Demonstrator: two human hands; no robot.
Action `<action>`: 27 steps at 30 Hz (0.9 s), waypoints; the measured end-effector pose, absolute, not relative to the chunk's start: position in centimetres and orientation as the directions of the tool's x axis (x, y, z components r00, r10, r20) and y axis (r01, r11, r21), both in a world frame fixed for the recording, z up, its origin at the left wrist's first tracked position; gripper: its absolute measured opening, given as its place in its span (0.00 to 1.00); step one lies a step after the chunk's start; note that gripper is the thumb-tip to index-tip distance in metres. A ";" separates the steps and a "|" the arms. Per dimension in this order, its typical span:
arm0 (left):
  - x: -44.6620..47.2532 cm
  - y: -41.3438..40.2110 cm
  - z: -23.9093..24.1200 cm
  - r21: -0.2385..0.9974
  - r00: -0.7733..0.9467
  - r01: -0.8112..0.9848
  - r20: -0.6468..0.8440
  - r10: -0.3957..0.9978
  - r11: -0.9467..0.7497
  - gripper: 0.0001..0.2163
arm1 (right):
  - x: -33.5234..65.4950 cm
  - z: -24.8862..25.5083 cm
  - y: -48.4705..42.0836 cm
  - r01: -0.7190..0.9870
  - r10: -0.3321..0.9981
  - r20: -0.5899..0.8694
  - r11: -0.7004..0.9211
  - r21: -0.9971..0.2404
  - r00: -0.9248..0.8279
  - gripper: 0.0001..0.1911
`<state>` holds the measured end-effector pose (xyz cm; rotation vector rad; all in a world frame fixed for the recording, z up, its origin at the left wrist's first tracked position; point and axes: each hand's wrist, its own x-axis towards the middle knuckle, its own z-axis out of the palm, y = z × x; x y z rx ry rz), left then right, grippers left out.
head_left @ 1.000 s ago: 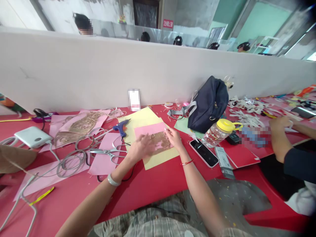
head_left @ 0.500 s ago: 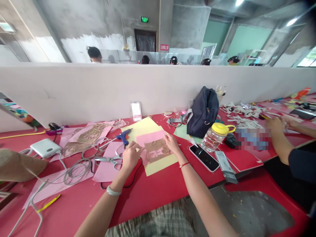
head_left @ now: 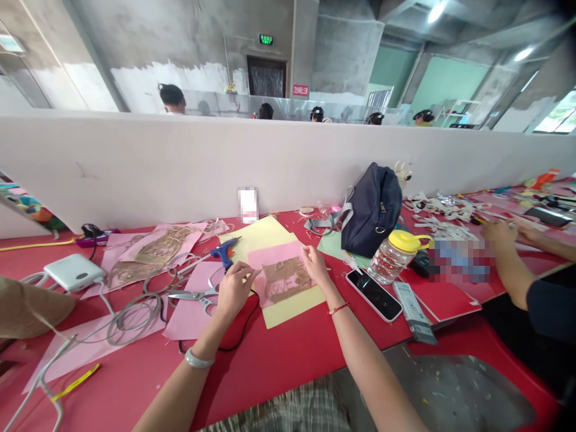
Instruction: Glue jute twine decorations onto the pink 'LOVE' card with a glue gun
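A pink paper sheet with brown twine laid on it in a dense rectangular pattern lies over yellow paper in front of me. My left hand is closed at the sheet's left edge, thumb and fingers pinched there. At the right edge my right hand has curled fingers gripping the paper near its upper corner. Just left of my left hand are scissors with grey blades on another pink sheet. A blue glue gun rests behind that hand, its black cord running under my wrist.
To the right are a phone, a grey box, a yellow-lidded bottle and a dark backpack. Leftward are a white power box, coiled cable and a twine spool. A co-worker's arm is at far right.
The view has shifted slightly. My hands stay at the two edges of the pink sheet, with hardly any movement of it.
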<state>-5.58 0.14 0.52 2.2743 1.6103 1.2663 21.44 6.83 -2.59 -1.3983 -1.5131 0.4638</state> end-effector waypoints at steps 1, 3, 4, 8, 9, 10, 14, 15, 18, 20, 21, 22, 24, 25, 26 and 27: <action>-5.6 0.1 0.6 0.497 0.099 0.750 0.570 0.816 -0.437 0.21 | 21.5 -2.6 6.7 0.530 0.907 0.392 0.260 -0.807 0.152 0.13; -5.8 0.1 1.1 0.502 0.077 0.758 0.566 0.821 -0.417 0.20 | 21.5 -2.5 6.6 0.529 0.908 0.388 0.254 -0.810 0.158 0.13; -6.0 0.1 1.4 0.506 0.060 0.763 0.564 0.824 -0.402 0.19 | 21.6 -2.4 6.5 0.528 0.908 0.387 0.251 -0.811 0.163 0.14; -8.2 0.3 3.2 0.524 -0.060 0.797 0.562 0.825 -0.299 0.18 | 21.7 -2.2 6.2 0.522 0.903 0.385 0.240 -0.819 0.189 0.14; -9.1 0.4 3.7 0.530 -0.106 0.808 0.562 0.821 -0.258 0.18 | 21.7 -2.2 6.1 0.520 0.903 0.385 0.239 -0.820 0.192 0.15; -10.1 0.5 4.1 0.537 -0.156 0.817 0.558 0.815 -0.212 0.19 | 21.6 -2.1 6.1 0.518 0.903 0.384 0.239 -0.822 0.192 0.16; -13.9 0.8 5.2 0.564 -0.302 0.825 0.502 0.810 -0.043 0.20 | 21.1 -2.0 5.7 0.507 0.913 0.375 0.248 -0.825 0.163 0.20; -14.6 0.9 5.3 0.565 -0.321 0.825 0.481 0.816 -0.009 0.19 | 21.0 -1.9 5.5 0.506 0.915 0.374 0.253 -0.825 0.152 0.21; -16.0 1.1 5.0 0.554 -0.366 0.828 0.408 0.836 0.092 0.16 | 20.5 -1.6 5.0 0.503 0.919 0.376 0.269 -0.821 0.122 0.22; -16.5 1.1 4.6 0.530 -0.390 0.833 0.358 0.849 0.159 0.14 | 20.2 -1.4 4.6 0.501 0.919 0.378 0.275 -0.820 0.113 0.22; -16.7 1.1 4.4 0.513 -0.400 0.837 0.336 0.853 0.191 0.13 | 20.1 -1.3 4.4 0.499 0.919 0.377 0.276 -0.821 0.112 0.21; -17.1 1.1 4.2 0.492 -0.412 0.841 0.318 0.854 0.223 0.11 | 20.0 -1.3 4.2 0.497 0.920 0.376 0.275 -0.823 0.114 0.21; -17.8 0.8 3.9 0.449 -0.440 0.846 0.288 0.850 0.286 0.09 | 19.8 -1.2 4.0 0.493 0.921 0.370 0.268 -0.828 0.120 0.20; -18.2 0.6 3.8 0.429 -0.459 0.845 0.273 0.846 0.320 0.09 | 19.8 -1.2 3.8 0.491 0.922 0.367 0.264 -0.830 0.123 0.20; -18.7 0.4 3.7 0.410 -0.480 0.840 0.255 0.840 0.356 0.09 | 19.7 -1.2 3.7 0.489 0.923 0.364 0.261 -0.832 0.126 0.20; -19.1 0.2 3.6 0.393 -0.502 0.832 0.235 0.832 0.391 0.10 | 19.6 -1.2 3.7 0.488 0.924 0.362 0.259 -0.833 0.127 0.20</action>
